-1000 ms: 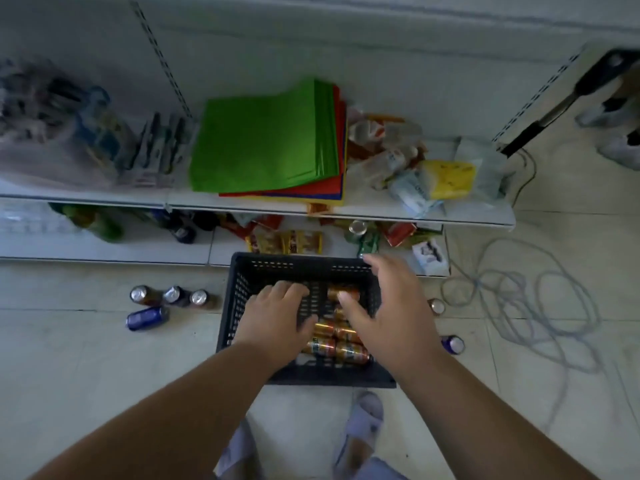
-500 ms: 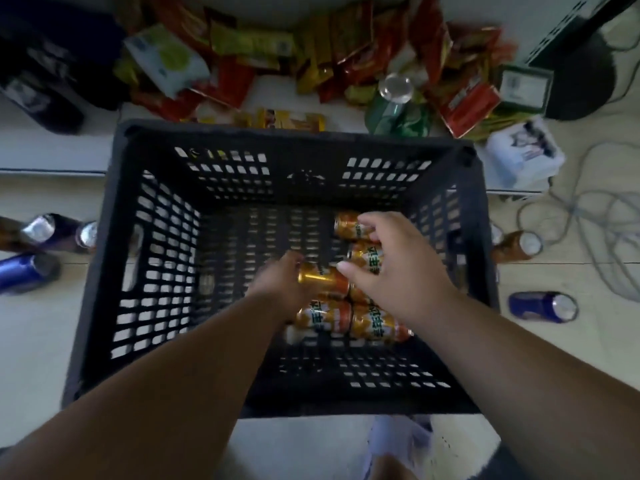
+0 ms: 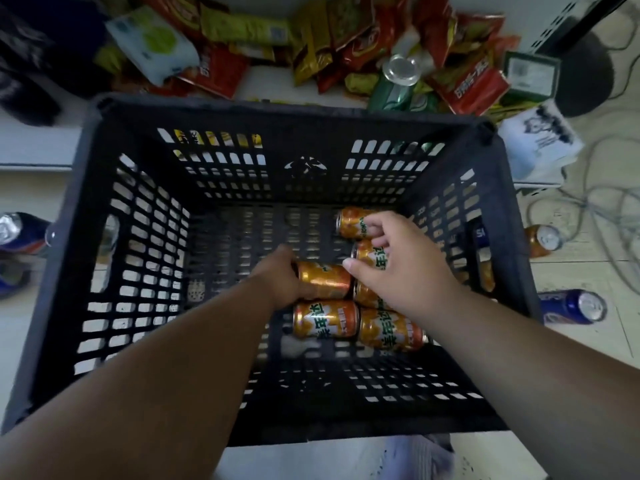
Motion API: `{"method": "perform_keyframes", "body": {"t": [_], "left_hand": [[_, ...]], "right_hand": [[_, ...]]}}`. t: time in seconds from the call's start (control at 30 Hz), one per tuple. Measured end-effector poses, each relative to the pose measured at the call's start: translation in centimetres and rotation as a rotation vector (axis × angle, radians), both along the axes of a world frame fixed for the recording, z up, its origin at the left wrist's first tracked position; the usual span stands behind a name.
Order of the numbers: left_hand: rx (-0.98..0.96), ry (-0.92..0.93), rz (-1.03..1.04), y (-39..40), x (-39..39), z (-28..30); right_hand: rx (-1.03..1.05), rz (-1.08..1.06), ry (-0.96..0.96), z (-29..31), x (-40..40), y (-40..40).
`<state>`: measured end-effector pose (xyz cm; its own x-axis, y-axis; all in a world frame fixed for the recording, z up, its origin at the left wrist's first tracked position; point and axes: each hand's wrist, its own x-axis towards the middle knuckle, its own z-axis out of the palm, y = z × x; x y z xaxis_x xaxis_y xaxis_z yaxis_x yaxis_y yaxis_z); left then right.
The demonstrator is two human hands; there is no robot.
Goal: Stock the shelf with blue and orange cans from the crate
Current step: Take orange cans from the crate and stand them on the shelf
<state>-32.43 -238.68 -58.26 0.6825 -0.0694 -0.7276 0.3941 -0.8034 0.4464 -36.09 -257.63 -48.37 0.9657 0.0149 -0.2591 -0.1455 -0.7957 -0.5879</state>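
Head view, looking down into a black slotted crate (image 3: 114, 258) on the floor, its far rim against the low shelf (image 3: 38, 143).

Orange cans (image 3: 325, 319) lie on their sides on the crate floor, clustered toward the right wall; six can be made out. Labels carry white Chinese characters on orange; two nearest cans show them most clearly, the rest blurred or partly covered.

Left hand (image 3: 280, 284): fingers wrapped around the end of one orange can (image 3: 327, 278) in the middle of the cluster. Right hand (image 3: 398, 265): thumb and fingers curled over a can (image 3: 372, 256) just behind it, fingertips reaching the rearmost can (image 3: 351, 223).

Outside the crate: a blue can (image 3: 571, 306) and another orange can (image 3: 542, 240) on the floor right of it; blue cans (image 3: 20, 230) on the floor left.

Shelf behind: red, yellow and green snack packets (image 3: 311, 39), writing not legible; a green can (image 3: 398, 88); a white box (image 3: 540, 143) at the right end.
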Motion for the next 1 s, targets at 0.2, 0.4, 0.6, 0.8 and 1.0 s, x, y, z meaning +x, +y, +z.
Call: {"method": "perform_keyframes", "body": {"t": [0.2,0.4,0.6,0.8,1.0], "left_hand": [[-0.322,-0.159,0.547,4.5,-0.5,9.0],[-0.794,-0.189,1.203,6.2,-2.4,15.2],[-1.047,0.011,1.481,5.1,-3.9,16.4],[-1.047,0.141,1.285,5.3,-4.5,15.0],[-0.939,0.172,1.148,5.0,-4.0,17.7]], "right_hand": [[-0.048,0.116,0.052,-0.5,0.5,1.0],[-0.102,0.324,0.194,-3.1,1.2,3.0],[-0.403,0.656,0.512,-8.6,1.7,6.2],[-0.658,0.792,0.62,-12.5,1.0,8.3],[-0.329,0.53,0.524,-8.6,2.3,7.5]]}}
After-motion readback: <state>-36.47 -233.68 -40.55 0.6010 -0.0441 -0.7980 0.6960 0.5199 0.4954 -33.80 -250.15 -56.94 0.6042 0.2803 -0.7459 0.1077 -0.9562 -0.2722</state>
